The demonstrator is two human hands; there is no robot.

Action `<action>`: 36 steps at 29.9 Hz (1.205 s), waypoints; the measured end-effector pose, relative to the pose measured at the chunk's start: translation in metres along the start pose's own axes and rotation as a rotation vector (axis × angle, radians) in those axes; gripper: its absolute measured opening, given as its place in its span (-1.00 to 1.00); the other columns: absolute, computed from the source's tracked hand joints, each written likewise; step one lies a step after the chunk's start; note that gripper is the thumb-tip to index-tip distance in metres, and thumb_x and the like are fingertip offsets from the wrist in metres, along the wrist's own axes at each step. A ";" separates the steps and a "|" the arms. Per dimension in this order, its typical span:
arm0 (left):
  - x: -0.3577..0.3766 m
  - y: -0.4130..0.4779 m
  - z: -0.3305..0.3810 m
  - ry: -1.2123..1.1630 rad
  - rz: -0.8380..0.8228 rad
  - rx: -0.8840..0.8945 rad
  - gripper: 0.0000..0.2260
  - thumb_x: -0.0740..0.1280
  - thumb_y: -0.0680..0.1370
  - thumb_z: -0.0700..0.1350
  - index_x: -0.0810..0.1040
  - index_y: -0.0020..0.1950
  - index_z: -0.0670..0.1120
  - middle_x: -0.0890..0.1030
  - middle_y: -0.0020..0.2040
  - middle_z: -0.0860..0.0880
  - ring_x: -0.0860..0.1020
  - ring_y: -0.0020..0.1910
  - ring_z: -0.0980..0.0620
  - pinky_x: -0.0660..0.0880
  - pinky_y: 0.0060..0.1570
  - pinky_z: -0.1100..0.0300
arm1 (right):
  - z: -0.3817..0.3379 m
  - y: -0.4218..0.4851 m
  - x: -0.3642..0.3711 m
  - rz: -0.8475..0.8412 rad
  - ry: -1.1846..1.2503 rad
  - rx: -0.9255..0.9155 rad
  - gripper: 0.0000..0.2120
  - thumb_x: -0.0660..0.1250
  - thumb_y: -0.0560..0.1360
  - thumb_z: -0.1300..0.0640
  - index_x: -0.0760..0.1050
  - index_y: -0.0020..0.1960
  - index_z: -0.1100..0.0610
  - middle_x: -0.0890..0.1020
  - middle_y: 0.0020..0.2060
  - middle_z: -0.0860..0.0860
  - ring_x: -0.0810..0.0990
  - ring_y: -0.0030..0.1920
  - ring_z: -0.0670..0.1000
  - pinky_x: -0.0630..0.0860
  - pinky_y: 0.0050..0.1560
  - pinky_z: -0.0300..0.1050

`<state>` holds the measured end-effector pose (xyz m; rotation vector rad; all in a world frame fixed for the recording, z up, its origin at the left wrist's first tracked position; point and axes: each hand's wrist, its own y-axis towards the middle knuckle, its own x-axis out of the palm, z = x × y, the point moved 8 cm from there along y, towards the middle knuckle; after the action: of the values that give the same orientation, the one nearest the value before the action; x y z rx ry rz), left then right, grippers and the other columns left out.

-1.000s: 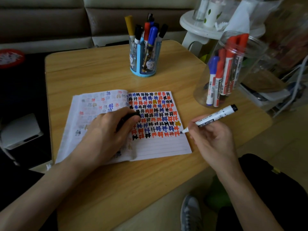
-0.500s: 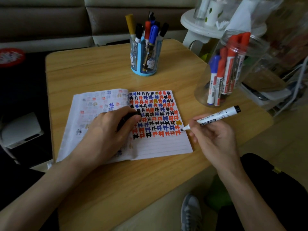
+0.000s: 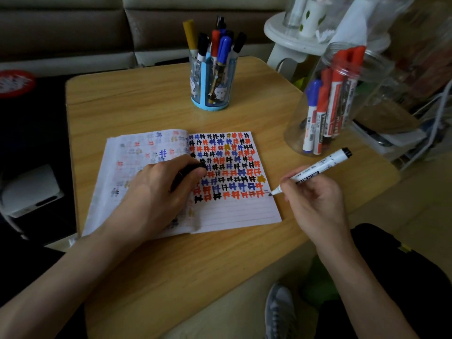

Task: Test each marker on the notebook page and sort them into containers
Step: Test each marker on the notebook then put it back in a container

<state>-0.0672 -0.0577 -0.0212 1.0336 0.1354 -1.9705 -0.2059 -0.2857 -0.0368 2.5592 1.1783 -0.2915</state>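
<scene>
An open notebook (image 3: pixel 234 211) lies on the wooden table, its right page filled with rows of red, blue and black marks. My right hand (image 3: pixel 315 199) grips a white marker (image 3: pixel 318 171) with a black end, its tip touching the page's right edge by the last row. My left hand (image 3: pixel 156 196) rests on the notebook's fold and holds a black cap (image 3: pixel 188 171) in its curled fingers. A blue pen holder (image 3: pixel 211 84) at the back holds several markers. A clear jar (image 3: pixel 342 101) at the right holds red and blue markers.
The wooden table (image 3: pixel 151 104) ends close to my body. A white round stool (image 3: pixel 293 37) with bottles stands behind the jar. A white box (image 3: pixel 29 189) sits on the floor to the left. A sofa runs along the back. My shoe (image 3: pixel 278 311) shows below.
The marker tip has shifted slightly along the right edge of the page, at the end of the last row. My left hand has stayed on the notebook.
</scene>
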 end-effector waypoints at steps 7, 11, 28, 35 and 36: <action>-0.001 -0.001 0.001 0.010 0.009 0.006 -0.66 0.18 0.66 0.21 0.62 0.20 0.06 0.68 -0.10 0.10 0.63 -0.17 0.10 0.58 -0.16 -0.03 | -0.001 -0.001 0.005 -0.039 0.036 0.033 -0.92 0.43 0.56 0.22 0.63 -0.07 0.07 0.70 -0.30 -0.07 0.67 -0.25 -0.12 0.57 -0.24 -0.27; 0.000 0.000 0.001 0.008 -0.002 0.008 -0.65 0.18 0.61 0.21 0.62 0.19 0.07 0.68 -0.10 0.11 0.63 -0.17 0.12 0.58 -0.16 -0.02 | -0.001 -0.001 0.001 0.008 -0.030 0.004 -0.89 0.44 0.54 0.19 0.62 -0.12 0.02 0.68 -0.30 -0.05 0.64 -0.25 -0.01 0.58 -0.24 -0.18; -0.001 0.000 0.001 0.018 -0.008 0.016 -0.65 0.17 0.62 0.22 0.61 0.19 0.07 0.67 -0.12 0.13 0.61 -0.21 0.17 0.59 -0.20 -0.03 | -0.002 -0.003 0.000 0.007 0.019 0.040 -0.89 0.43 0.56 0.22 0.62 -0.10 0.03 0.69 -0.30 -0.03 0.64 -0.28 -0.07 0.58 -0.24 -0.25; -0.002 -0.002 0.003 -0.010 0.015 0.043 -0.64 0.19 0.64 0.24 0.62 0.21 0.07 0.66 -0.08 0.16 0.62 -0.16 0.17 0.60 -0.16 -0.01 | -0.001 -0.002 -0.001 0.015 0.003 0.050 -0.86 0.42 0.55 0.24 0.61 -0.13 0.04 0.65 -0.36 -0.12 0.60 -0.32 -0.19 0.52 -0.30 -0.34; -0.002 -0.003 0.005 -0.011 0.020 0.064 -0.64 0.21 0.64 0.24 0.64 0.21 0.06 0.64 -0.06 0.20 0.61 -0.14 0.19 0.60 -0.15 0.02 | 0.002 -0.003 -0.002 0.032 0.052 0.095 -0.89 0.42 0.56 0.24 0.62 -0.11 0.07 0.66 -0.37 -0.13 0.60 -0.32 -0.21 0.51 -0.30 -0.36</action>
<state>-0.0718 -0.0569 -0.0166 1.0611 0.0566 -1.9731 -0.2096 -0.2865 -0.0383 2.6802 1.1663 -0.2812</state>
